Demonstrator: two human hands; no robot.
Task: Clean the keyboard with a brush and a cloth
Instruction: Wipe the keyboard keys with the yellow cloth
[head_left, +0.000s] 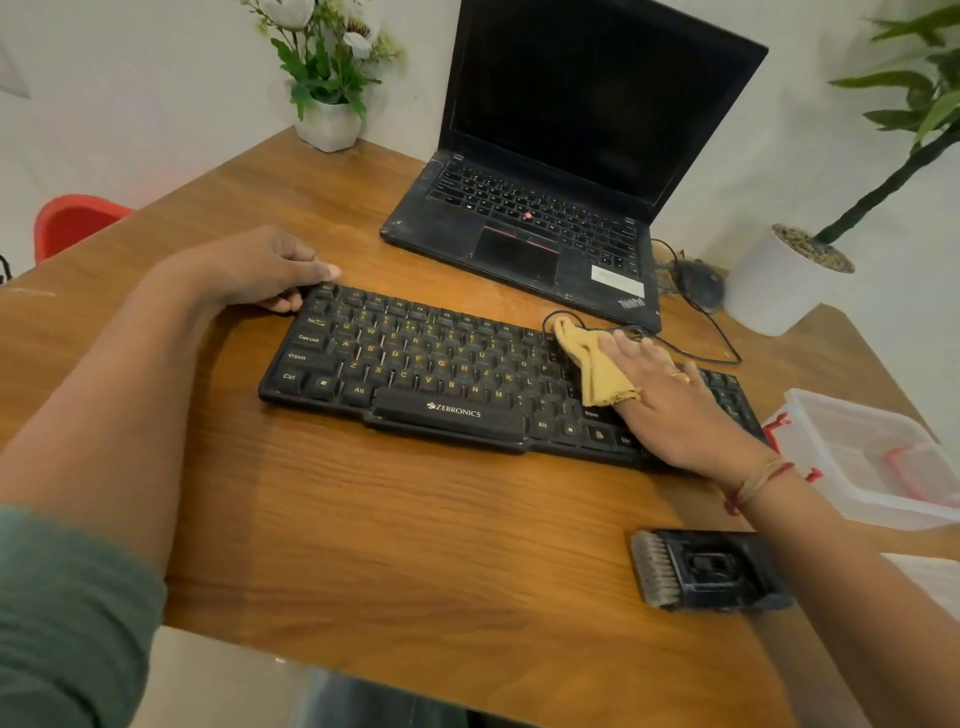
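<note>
the left hand (260, 270) curls its fingers round the far-left corner of the black plastic keyboard (415, 364) on the wooden table (363, 519), likely steadying it, while the right hand (670, 400) presses a yellow cloth (597, 364) onto the right-side keys with flat, spread fingers.

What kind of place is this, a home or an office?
Probably a desk in a home or small office: a wooden table holds an open laptop, a separate keyboard and a potted plant.
</note>
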